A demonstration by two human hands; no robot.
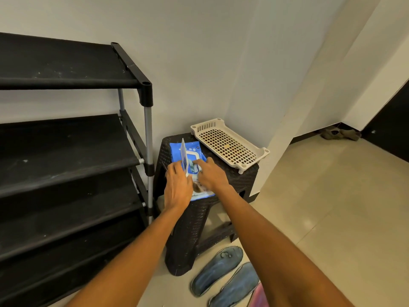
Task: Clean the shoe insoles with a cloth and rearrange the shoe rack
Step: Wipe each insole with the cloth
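The wipe pack (190,156) is steadied by the left hand (178,187); a wipe is pinched at the opening by the right hand (211,176). Several wipes may be dragged out if pulled sharply.

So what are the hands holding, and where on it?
The left hand steadies the blue wipes pack at its left edge by the raised lid. The right hand reaches into the opening; its grip cannot be told.

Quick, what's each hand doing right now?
Left hand: rests on the wipes pack by its raised lid, fingers fairly straight.
Right hand: fingers reach into the pack's opening; grip unclear.
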